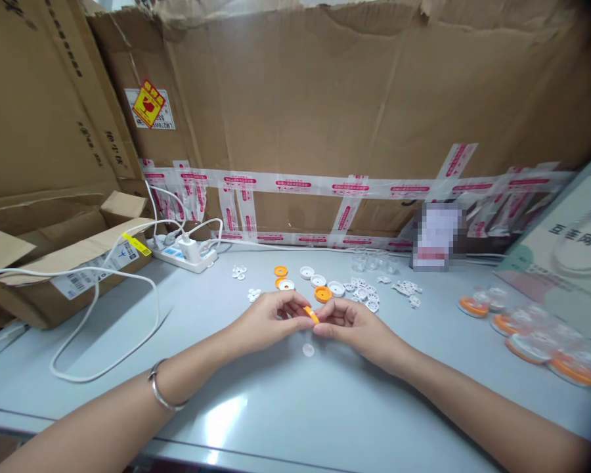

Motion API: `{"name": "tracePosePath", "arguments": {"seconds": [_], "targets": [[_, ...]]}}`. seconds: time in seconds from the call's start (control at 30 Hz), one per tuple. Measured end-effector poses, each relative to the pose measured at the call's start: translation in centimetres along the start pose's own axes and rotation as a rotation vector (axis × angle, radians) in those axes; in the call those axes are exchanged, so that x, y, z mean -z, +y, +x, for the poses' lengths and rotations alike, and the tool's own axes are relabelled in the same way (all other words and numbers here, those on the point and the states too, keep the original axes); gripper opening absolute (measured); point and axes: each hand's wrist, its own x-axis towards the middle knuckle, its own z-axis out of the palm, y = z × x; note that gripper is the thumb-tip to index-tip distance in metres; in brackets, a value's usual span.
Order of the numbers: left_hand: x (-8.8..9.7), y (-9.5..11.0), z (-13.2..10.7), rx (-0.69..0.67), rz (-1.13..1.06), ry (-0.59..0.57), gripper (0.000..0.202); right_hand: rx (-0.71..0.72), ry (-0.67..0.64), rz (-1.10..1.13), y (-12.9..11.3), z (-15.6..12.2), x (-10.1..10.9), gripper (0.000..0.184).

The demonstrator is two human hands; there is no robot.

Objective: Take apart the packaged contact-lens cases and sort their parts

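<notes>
The left hand [276,315] and the right hand [354,325] meet above the table [295,407], and between their fingertips there is 1 orange part [312,315]. The left hand pinches this part at its end with the thumb and the fingers, and the right hand pinches the other end in the same manner. The part is tilted and shows its narrow edge. Just below the hands, on the side near to the person, lies 1 small pale disc [308,350].

Just beyond the hands are several round parts, such as 1 orange ring [322,293] and 1 white ring [306,272]. Beyond the right hand lies a group of white openwork pieces [362,293], and farther behind them stand some clear cups [373,261]. Beyond the left hand are 2 small groups of white pieces [239,272]. Well to the left of the left hand are a power strip [182,253] and an open carton [69,263]. Well to the right of the right hand, orange and white assemblies with clear tops [532,345] stand in a row.
</notes>
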Motion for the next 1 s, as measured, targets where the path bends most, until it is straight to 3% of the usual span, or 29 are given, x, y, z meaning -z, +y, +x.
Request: {"name": "tracePosePath", "arguments": {"seconds": [0.17, 0.43, 0.63, 0.83, 0.93, 1.0], "targets": [[-0.2, 0.5, 0.0, -0.117, 0.197, 0.147, 0.019, -0.151, -0.1, 0.376, -0.2, -0.1, 0.1, 0.028], [-0.4, -1.0, 0.7, 0.031, -0.07, 0.158, 0.021, -0.259, -0.119, 0.562, -0.1, 0.3, 0.1, 0.025], [-0.2, -0.4, 0.5, -0.011, -0.023, 0.109, 0.017, -0.274, -0.116, 0.547, 0.4, 0.5, 0.5, 0.023], [0.1, 1.2, -0.2, -0.088, 0.094, 0.022, 0.016, -0.282, -0.076, 0.369, -0.4, -0.1, 0.1, 0.022], [1.5, 1.6, 0.0, -0.133, 0.129, 0.088, 0.015, -0.212, 0.02, 0.298, -0.7, 0.0, 0.4, 0.024], [3.2, 1.4, 0.3, -0.173, 0.212, 0.208, 0.016, -0.161, 0.076, 0.243, -0.7, 0.1, 0.9, 0.026]]}}
